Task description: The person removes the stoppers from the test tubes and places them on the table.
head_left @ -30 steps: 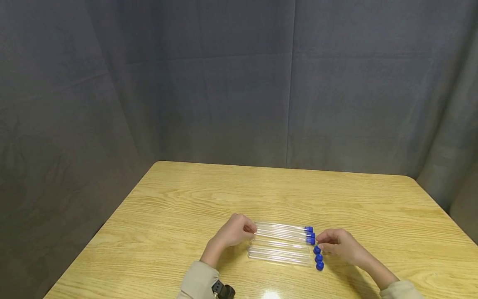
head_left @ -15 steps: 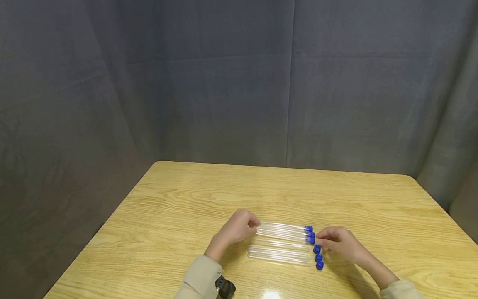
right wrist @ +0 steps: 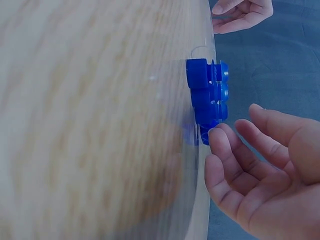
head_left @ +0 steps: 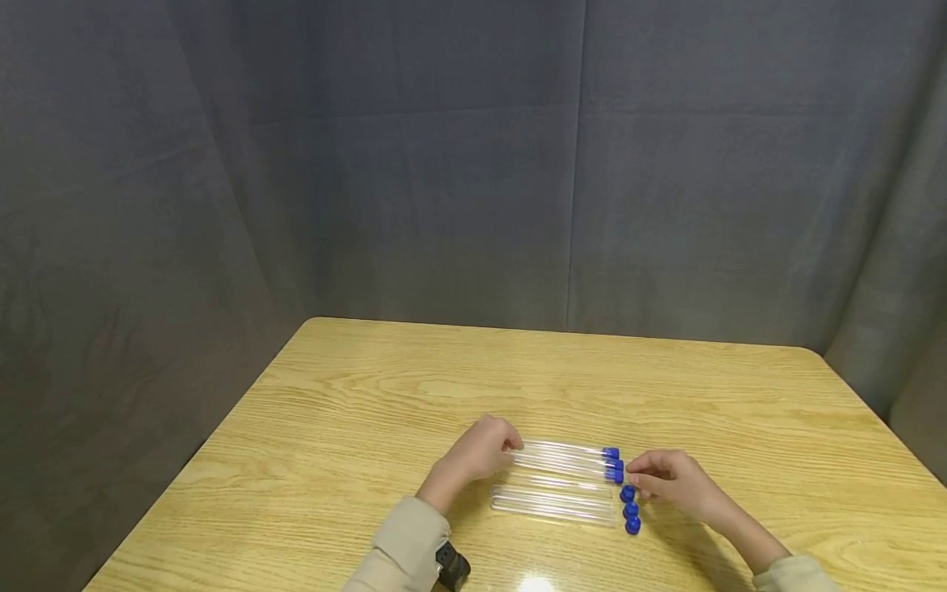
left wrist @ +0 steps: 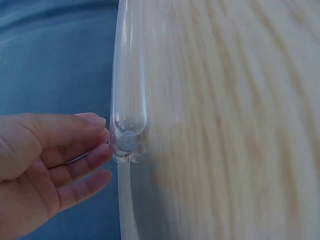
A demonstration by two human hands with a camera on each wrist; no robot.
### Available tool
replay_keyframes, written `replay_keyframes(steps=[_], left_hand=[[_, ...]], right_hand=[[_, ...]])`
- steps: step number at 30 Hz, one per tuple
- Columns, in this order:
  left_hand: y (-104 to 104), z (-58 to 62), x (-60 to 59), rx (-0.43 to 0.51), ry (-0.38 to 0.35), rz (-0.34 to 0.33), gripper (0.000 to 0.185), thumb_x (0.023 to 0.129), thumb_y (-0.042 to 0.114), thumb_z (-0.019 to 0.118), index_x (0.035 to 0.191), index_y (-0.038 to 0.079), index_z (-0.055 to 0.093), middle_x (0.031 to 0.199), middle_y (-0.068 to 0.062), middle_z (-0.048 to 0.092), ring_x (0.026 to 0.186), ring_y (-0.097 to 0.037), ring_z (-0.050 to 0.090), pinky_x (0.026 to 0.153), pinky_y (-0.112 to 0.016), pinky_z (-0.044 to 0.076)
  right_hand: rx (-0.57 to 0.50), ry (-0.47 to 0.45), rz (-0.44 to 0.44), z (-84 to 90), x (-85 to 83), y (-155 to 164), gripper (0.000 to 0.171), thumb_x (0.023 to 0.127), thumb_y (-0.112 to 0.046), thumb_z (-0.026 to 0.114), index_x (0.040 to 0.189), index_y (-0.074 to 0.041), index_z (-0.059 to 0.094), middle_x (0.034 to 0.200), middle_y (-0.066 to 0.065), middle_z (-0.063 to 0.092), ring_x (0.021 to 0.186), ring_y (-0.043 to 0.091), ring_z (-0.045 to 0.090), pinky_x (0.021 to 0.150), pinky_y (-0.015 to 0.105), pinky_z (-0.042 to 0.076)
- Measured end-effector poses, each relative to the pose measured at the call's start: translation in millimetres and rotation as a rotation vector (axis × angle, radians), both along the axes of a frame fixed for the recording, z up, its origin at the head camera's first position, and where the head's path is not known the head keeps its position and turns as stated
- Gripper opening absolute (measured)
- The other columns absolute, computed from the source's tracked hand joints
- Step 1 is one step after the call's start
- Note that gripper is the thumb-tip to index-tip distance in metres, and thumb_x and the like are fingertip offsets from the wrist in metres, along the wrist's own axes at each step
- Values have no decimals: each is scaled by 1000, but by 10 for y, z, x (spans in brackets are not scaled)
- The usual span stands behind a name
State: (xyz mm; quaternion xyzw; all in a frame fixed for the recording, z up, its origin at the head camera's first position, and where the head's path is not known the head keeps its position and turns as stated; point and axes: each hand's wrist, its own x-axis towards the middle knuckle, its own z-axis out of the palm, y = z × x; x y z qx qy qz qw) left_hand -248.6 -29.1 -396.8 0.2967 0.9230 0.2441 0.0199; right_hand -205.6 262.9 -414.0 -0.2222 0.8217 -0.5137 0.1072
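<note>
Clear test tubes with blue caps (head_left: pixel 565 457) lie side by side on the table, their capped ends to the right. In front of them are uncapped clear tubes (head_left: pixel 551 504), and three loose blue caps (head_left: pixel 630 510) stand in a row to their right. My left hand (head_left: pixel 481 448) is over the left ends of the capped tubes. In the left wrist view its fingertips are right at a rounded tube end (left wrist: pixel 129 110), with a gap between thumb and fingers. Beside the capped ends, my right hand (head_left: pixel 675 485) has loosely bent fingers, thumb apart, near the blue caps (right wrist: pixel 197 75).
The wooden table (head_left: pixel 414 370) has rounded far corners. Grey curtain (head_left: pixel 444 181) hangs behind it and along both sides. A small black device (head_left: pixel 453 567) sits at the left cuff.
My left hand has moved to the right and slightly away, covering more of the capped tubes' left ends. My right hand, the tubes and the loose caps have stayed nearly still.
</note>
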Motion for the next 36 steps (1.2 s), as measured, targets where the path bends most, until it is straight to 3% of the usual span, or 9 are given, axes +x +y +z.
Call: replay_keyframes(steps=[10,16,23,27,30,33,36], left_hand=[[37,-19,16,-49,2,1,17,75,-5,65,89,4,70,86,-2,65,80,-11,58,69,-19,45],[50,-33,18,-55,16,-8,18,73,-5,65,86,5,71,85,-1,66,79,-10,58,67,-18,45],[63,-27,24,-71,34,-38,17,72,-8,63,71,8,68,67,4,56,60,-5,42,54,-16,35],[71,-21,32,-91,34,-42,20,71,-9,62,78,7,71,77,3,64,69,-5,53,60,-16,42],[79,-24,33,-107,34,-45,20,71,-9,63,80,7,72,79,3,64,71,-6,54,62,-17,43],[89,-34,27,-112,42,-57,19,70,-10,62,66,9,66,64,7,54,59,-4,42,53,-15,35],[93,-47,18,-110,54,-69,28,67,-10,63,53,10,49,53,7,36,52,-4,29,47,-15,24]], right_hand=[[5,17,18,6,18,17,26,90,-6,50,100,18,52,79,13,58,67,14,57,58,26,50],[16,-7,-31,5,15,19,29,90,-10,52,102,18,53,79,13,58,67,14,56,59,28,50],[19,-33,-52,11,9,20,31,90,-12,53,102,17,53,78,13,57,66,13,56,59,28,50],[25,-15,-46,17,13,20,31,90,-11,53,101,18,53,77,13,57,65,13,56,57,27,50],[23,-11,-38,23,16,17,30,90,-10,52,101,18,53,77,13,57,65,13,56,58,27,50],[20,-15,-28,25,17,17,29,90,-10,52,101,18,52,79,13,57,66,13,56,58,28,50],[20,-22,-25,23,17,13,30,91,-9,51,102,18,52,80,13,57,66,13,56,59,28,50]])
